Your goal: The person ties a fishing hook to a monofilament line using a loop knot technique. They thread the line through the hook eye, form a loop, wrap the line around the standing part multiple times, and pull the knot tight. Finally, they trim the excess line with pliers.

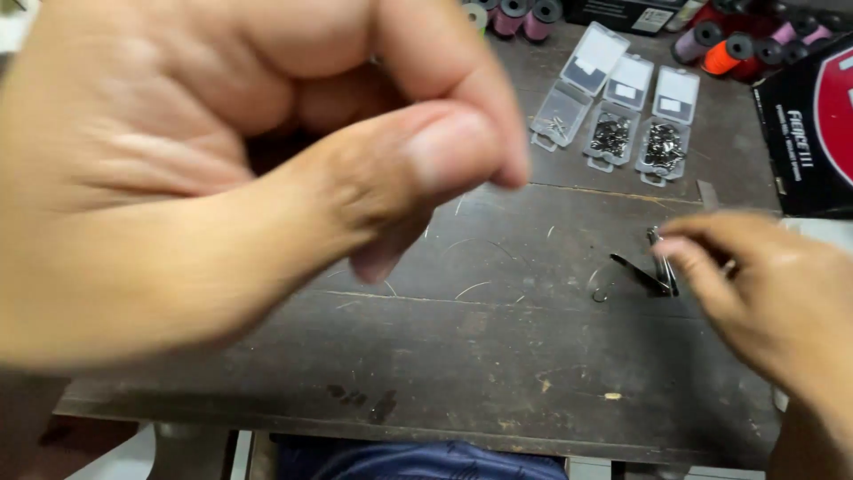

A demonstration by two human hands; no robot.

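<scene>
My left hand [222, 169] is raised close to the camera and fills the left half of the view. Its thumb and forefinger are pinched together, and nothing shows between them. My right hand [764, 302] rests low at the right edge of the dark wooden table [462, 356]. Its fingertips pinch the upper end of a small black and metal clipper [659, 271] that lies on the tabletop. A small metal hook [601, 294] lies just left of the clipper.
Three open clear plastic boxes [613, 116] holding several small metal hooks sit at the back. Thread spools [737, 44] in pink, orange and red line the far edge. A black carton [813, 124] stands at the right. Short cut line scraps litter the tabletop.
</scene>
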